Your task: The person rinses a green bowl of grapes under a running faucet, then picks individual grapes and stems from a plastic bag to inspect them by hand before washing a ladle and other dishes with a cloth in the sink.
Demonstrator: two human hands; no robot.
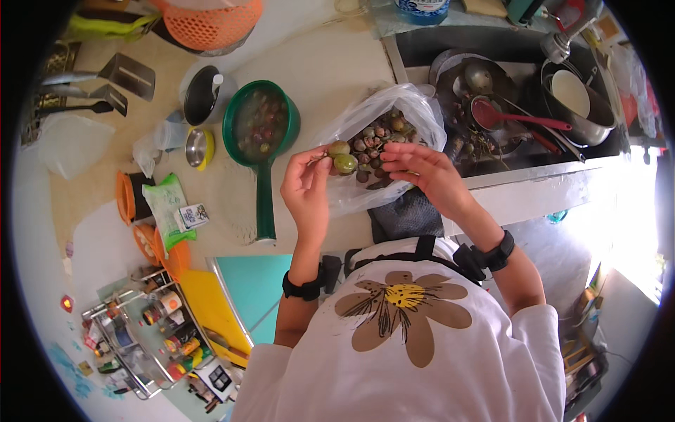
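My left hand (308,179) is closed in a pinch on a small sprig with two large green grapes (343,163). Beside it, my right hand (430,177) reaches over a clear plastic bag (336,193), fingers stretched and slightly apart, with nothing visible between them. Many reddish-purple and greenish grapes (370,141) fill the bag's open mouth, close to my right fingertips. Left of the bag sits a green plastic dipper (264,200), its handle toward me. Cloudy water with grapes (264,123) in it shows inside the bowl.
At right, the sink (517,158) holds a wok with stem scraps, a red ladle (517,118) and a metal pot (598,126). Left on the counter are a small steel bowl (200,148), a black pan (202,95) and a green packet (167,204). An orange basket (211,27) stands behind.
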